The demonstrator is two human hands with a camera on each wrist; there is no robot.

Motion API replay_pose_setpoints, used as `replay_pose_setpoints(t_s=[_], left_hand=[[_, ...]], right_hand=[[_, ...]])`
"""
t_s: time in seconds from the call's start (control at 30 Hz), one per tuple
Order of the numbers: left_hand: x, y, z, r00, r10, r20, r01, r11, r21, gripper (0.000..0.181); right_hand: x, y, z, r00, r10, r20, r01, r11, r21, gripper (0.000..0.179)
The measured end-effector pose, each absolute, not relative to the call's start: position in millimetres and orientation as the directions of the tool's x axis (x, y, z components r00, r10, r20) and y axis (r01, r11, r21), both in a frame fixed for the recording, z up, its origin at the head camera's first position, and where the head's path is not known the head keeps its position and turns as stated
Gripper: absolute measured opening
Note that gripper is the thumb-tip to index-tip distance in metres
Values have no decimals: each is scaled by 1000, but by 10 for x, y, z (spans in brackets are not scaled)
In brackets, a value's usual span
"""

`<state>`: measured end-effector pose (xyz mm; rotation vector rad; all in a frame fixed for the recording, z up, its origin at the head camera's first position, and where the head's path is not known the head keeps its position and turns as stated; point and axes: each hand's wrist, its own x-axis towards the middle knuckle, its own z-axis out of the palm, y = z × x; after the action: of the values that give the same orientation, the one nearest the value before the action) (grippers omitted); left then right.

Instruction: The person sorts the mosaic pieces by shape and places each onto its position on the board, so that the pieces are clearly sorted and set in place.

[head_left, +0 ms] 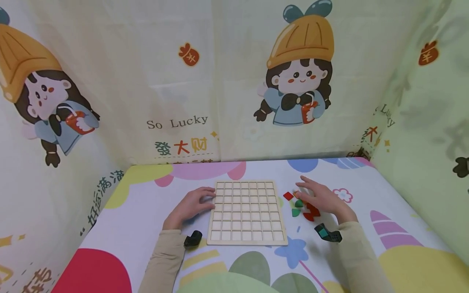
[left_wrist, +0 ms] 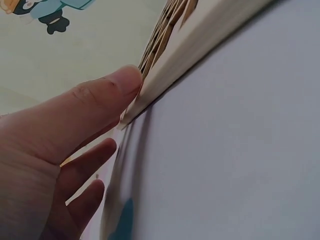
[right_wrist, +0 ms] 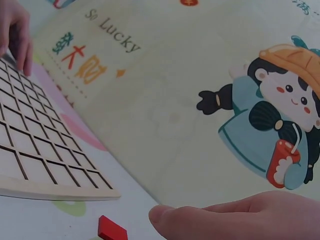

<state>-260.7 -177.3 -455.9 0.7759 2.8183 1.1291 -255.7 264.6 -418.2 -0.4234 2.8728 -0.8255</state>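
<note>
A square wooden grid board point(head_left: 247, 243) with rows of small cells lies flat on the table. Beside its left edge is my left hand point(head_left: 192, 203), fingers loosely bent and thumb apart. In the left wrist view the thumb tip overlaps the side of the board point(left_wrist: 200, 45), and the other fingers hang relaxed. My right hand point(head_left: 322, 198) is over a small pile of coloured pieces to the right of the board, its fingers extended. A red square piece point(head_left: 288, 196), a green quarter-round piece point(head_left: 295, 212) and red rounded pieces point(head_left: 309, 217) show there, partly hidden by the hand.
The table is covered with a white patterned cloth point(head_left: 146, 224). A printed curtain point(head_left: 234, 81) hangs behind it and along both sides. Each wrist carries a small black device, the left one point(head_left: 193, 239) near the board and the right one point(head_left: 327, 234) below the pieces.
</note>
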Motion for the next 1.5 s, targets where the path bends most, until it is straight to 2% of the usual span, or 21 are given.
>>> replay_pose_setpoints(t_s=[0.23,0.53,0.87,1.17,1.4,1.5], left_hand=[[-2604,-1781,-4563,-873,453,179,448,604,659,39],[-2615,-1780,-4578,-880,442,176,438,610,661,38],[-2630,-1775,-4593,-882,442,163,433,625,650,35],[-2633,-1767,-4589,-893,429,135,401,625,669,36],[-2638,-1771,-4611,-885,441,151,423,623,658,37],[-2635,-1770,-4609,-883,442,156,426,618,661,36]], right_hand=[[-2606,2667,-4265,-955,-296,31,-268,809,-523,52],[-2647,2617,-4346,-959,-279,58,-263,790,-553,41],[-2648,2591,-4400,-965,-252,75,-251,801,-544,38],[-2666,2484,-4454,-930,-355,95,-352,785,-510,41],[-2676,2414,-4480,-899,-416,136,-424,755,-500,30],[-2678,2391,-4484,-904,-404,142,-418,759,-499,27]])
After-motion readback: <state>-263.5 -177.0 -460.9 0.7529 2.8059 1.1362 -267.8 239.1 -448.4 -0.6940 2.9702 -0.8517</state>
